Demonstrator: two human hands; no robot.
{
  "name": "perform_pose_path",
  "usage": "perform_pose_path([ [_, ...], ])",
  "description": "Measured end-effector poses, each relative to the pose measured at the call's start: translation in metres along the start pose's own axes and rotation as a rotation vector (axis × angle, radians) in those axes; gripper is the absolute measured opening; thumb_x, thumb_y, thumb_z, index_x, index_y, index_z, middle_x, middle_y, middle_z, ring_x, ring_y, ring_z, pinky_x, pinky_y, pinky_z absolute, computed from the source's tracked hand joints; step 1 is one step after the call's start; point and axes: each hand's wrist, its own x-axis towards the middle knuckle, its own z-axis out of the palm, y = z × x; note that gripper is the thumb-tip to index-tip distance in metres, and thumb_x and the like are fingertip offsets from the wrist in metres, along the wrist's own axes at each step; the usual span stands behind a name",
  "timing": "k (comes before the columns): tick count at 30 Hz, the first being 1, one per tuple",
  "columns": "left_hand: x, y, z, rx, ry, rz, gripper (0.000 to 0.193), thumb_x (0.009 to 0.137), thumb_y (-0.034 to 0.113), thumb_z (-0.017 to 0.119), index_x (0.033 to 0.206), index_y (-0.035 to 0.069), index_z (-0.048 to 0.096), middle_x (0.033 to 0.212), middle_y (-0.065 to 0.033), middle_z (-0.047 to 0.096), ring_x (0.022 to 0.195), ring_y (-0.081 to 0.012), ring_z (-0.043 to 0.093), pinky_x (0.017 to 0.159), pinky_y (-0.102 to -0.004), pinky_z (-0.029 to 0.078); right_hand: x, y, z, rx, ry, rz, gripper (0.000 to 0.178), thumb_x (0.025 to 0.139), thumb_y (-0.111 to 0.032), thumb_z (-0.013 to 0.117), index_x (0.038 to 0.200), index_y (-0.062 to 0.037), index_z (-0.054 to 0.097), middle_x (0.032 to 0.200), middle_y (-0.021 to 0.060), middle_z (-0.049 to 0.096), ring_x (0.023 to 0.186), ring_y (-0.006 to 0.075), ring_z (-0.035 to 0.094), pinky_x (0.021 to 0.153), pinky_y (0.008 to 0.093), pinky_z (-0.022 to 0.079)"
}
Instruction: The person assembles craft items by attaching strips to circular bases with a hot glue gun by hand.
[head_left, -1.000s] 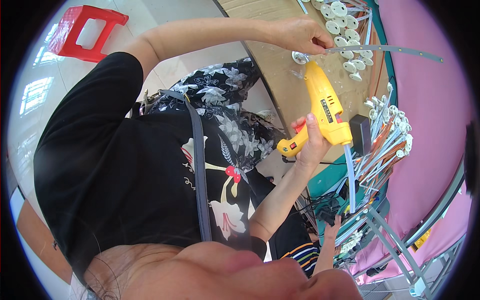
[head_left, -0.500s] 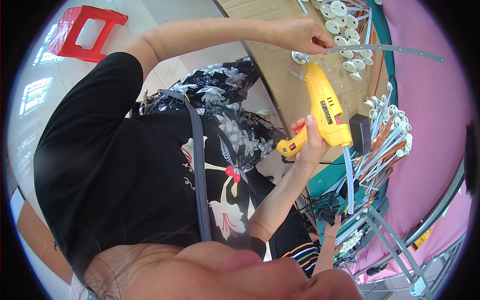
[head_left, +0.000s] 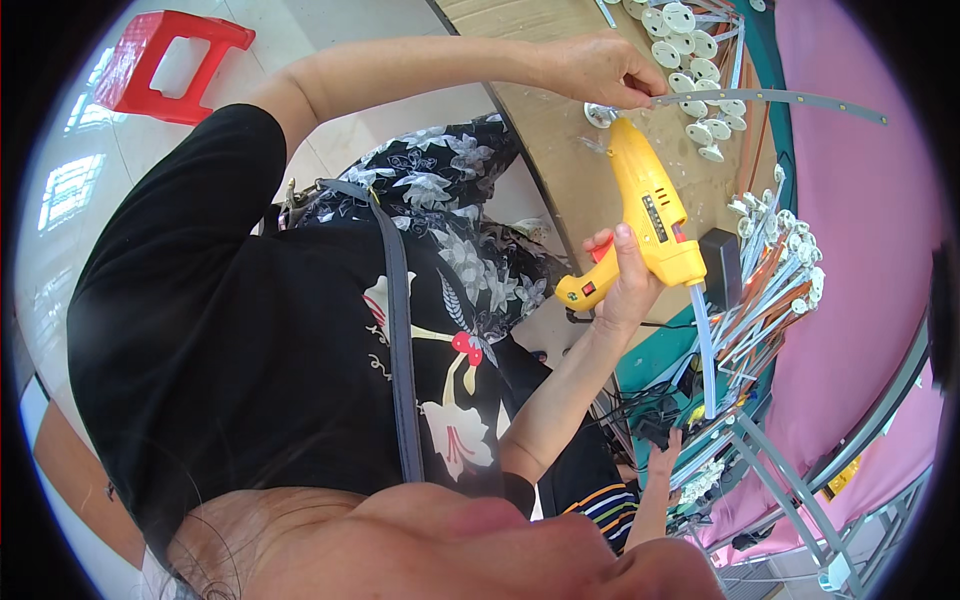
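Observation:
My left hand is closed, pinching one end of a narrow grey LED strip with small yellow dots along it. The strip sticks out to the right over a group of white discs. In my right hand is a yellow hot glue gun, with fingers at its red trigger. A translucent glue stick juts from its rear end. The gun's nozzle is right beside a round white disc base, just below my left hand; whether they touch I cannot tell.
Several white disc bases lie at the table's far part. A bundle of strips with discs sits right, by a black box. Another person's hand is near black cables. A red stool stands on the floor.
The glue gun has shifted slightly, its nozzle a little nearer the white disc base and its glue stick swinging a bit right. My left hand and the strip have hardly moved.

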Motion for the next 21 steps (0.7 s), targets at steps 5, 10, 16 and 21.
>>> perform_pose_path([
  [5, 0.0008, 0.0043, -0.0023, 0.032, -0.061, -0.055, 0.017, 0.079, 0.012, 0.062, 0.095, 0.005, 0.064, 0.074, -0.007, 0.063, 0.062, -0.0137, 0.057, 0.059, -0.0273, 0.045, -0.0012, 0.0026, -0.0043, 0.027, 0.038, -0.005, 0.033, 0.079, -0.006, 0.064, 0.107, 0.0022, 0.048, 0.069, 0.0111, 0.058, 0.055, 0.0192, 0.058, 0.052, 0.031, 0.052],
  [10, 0.0014, -0.002, 0.0016, 0.015, -0.003, 0.002, 0.017, 0.08, 0.013, 0.062, 0.095, 0.005, 0.064, 0.071, -0.0067, 0.062, 0.06, -0.0135, 0.054, 0.057, -0.0276, 0.044, -0.0032, 0.001, -0.0033, 0.021, 0.036, 0.017, 0.026, 0.081, -0.005, 0.06, 0.103, 0.0011, 0.049, 0.068, 0.0091, 0.059, 0.058, 0.0171, 0.059, 0.057, 0.0277, 0.049],
  [16, 0.0013, 0.0036, -0.0021, 0.024, -0.044, -0.025, 0.017, 0.079, 0.012, 0.062, 0.094, 0.005, 0.064, 0.071, -0.0066, 0.062, 0.06, -0.0128, 0.055, 0.058, -0.0268, 0.045, -0.004, -0.002, -0.0014, -0.001, 0.007, 0.016, 0.027, 0.081, -0.005, 0.06, 0.104, 0.0012, 0.048, 0.069, 0.0094, 0.059, 0.059, 0.0166, 0.06, 0.056, 0.0275, 0.05],
  [21, -0.0012, 0.0019, -0.0004, -0.021, 0.019, 0.008, 0.017, 0.08, 0.012, 0.061, 0.094, 0.005, 0.064, 0.072, -0.0067, 0.062, 0.061, -0.0123, 0.056, 0.058, -0.0265, 0.045, -0.0019, -0.0001, -0.0025, 0.026, 0.026, 0.04, 0.035, 0.079, -0.01, 0.065, 0.108, 0.0002, 0.048, 0.067, 0.0107, 0.059, 0.056, 0.0196, 0.059, 0.051, 0.0303, 0.05],
])
